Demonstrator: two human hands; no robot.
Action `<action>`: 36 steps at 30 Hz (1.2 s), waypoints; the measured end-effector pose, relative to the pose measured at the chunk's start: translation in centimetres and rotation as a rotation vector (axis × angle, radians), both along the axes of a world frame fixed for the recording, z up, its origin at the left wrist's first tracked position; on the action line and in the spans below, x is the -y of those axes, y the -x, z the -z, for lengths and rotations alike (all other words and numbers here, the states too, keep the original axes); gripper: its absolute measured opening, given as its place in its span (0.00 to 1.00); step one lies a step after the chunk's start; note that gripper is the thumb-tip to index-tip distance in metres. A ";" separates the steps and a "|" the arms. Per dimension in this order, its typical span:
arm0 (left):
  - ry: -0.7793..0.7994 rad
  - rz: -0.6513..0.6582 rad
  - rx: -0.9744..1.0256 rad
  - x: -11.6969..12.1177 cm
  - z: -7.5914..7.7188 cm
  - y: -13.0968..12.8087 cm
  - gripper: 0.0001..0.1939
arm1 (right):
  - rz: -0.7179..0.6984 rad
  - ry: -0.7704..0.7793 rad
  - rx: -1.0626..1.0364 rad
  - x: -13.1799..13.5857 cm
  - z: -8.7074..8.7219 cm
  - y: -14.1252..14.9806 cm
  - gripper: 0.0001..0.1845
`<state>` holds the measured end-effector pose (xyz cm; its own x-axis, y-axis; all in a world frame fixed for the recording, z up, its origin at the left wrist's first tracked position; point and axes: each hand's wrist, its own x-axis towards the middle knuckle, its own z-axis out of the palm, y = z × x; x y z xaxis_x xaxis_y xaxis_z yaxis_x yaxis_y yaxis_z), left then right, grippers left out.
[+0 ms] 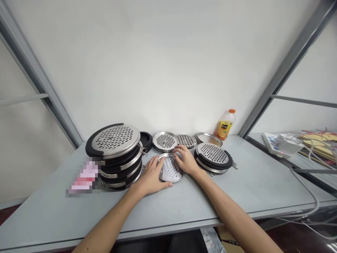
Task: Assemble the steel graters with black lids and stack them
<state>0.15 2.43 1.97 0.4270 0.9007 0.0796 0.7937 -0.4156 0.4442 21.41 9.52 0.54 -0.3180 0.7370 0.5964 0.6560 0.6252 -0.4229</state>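
A round metal grater plate (170, 171) with raised teeth lies on the table between my hands. My left hand (152, 175) rests at its left side, fingers stretched along the rim and thumb spread towards the near edge. My right hand (186, 161) is at its far right side, fingers apart and slightly bent, the thumb over the plate. Neither hand is closed round it. Behind stand a stack of metal plates (165, 141) with a finer pattern and a coarse-holed plate (186, 140). Both hands cover parts of the near plate's rim.
At left rises a tall stack of black-rimmed grater lids (116, 140) with wire clasps. Another black-rimmed grater set (213, 154) sits at right, before plain metal rings (210, 138). A juice bottle (225, 125) stands by the wall. Cables (313, 193) hang at far right.
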 end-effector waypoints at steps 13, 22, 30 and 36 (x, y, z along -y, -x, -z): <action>0.036 -0.080 -0.031 0.4 -0.7 -0.1 0.54 | -0.013 -0.026 0.150 -2.6 -0.8 0.3 0.12; 0.090 -0.069 -0.052 0.5 -0.2 0.2 0.54 | -0.022 -0.013 0.062 -3.2 -0.7 -0.1 0.07; 0.092 -0.060 -0.072 0.6 0.0 0.3 0.53 | -0.042 -0.031 0.064 -3.4 -0.5 0.1 0.07; 0.081 -0.042 -0.079 0.6 0.1 0.3 0.53 | -0.057 -0.045 0.054 -3.1 -0.5 0.3 0.09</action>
